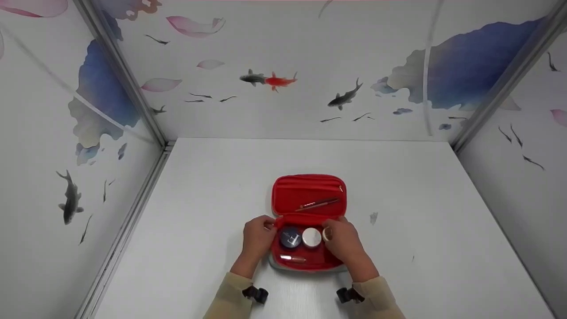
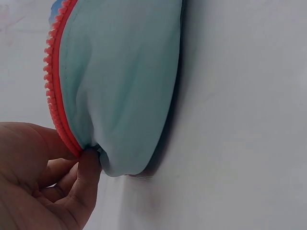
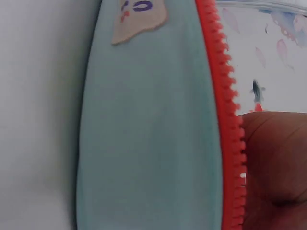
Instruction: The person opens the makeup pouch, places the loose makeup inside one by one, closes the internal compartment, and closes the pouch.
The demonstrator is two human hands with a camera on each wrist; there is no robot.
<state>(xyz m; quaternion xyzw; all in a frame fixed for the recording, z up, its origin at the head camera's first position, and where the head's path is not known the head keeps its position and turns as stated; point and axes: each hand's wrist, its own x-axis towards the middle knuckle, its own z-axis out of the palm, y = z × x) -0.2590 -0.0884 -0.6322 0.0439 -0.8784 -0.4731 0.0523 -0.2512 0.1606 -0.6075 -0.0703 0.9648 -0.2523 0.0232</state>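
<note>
Where the lid meets the base at the left corner, the left hand (image 1: 259, 235) pinches the red zippered edge of the soft case (image 1: 310, 265), thumb and finger closed on the rim so that the pale blue-green fabric puckers beneath them. The case lies on the tabletop (image 1: 199, 266) with its lid laid back, away from the person, between the two forearms. The right hand (image 1: 343, 239) is at the other side of the base with its fingers bent inward, over the right wall and beside a third round item (image 1: 326, 234) that it mostly covers; whether it grips that item, the wall or neither, I cannot tell. A dark-lidded jar (image 1: 290, 237) and a white-lidded jar (image 1: 312, 237) sit side by side in the base, a small tube (image 1: 292, 258) lies nearer the person, and slim pencils (image 1: 318, 204) lie on the red lining of the lid. The case looks light and pliable, its walls likely to fold under a squeeze, so the firmer zipper teeth (image 3: 232, 143) make a better hold than the slack fabric. The jars are probably the heaviest contents, rigid and smooth, best taken by their sides; the pencils could roll or slip if the lid were tipped, and their points may be fragile.
</note>
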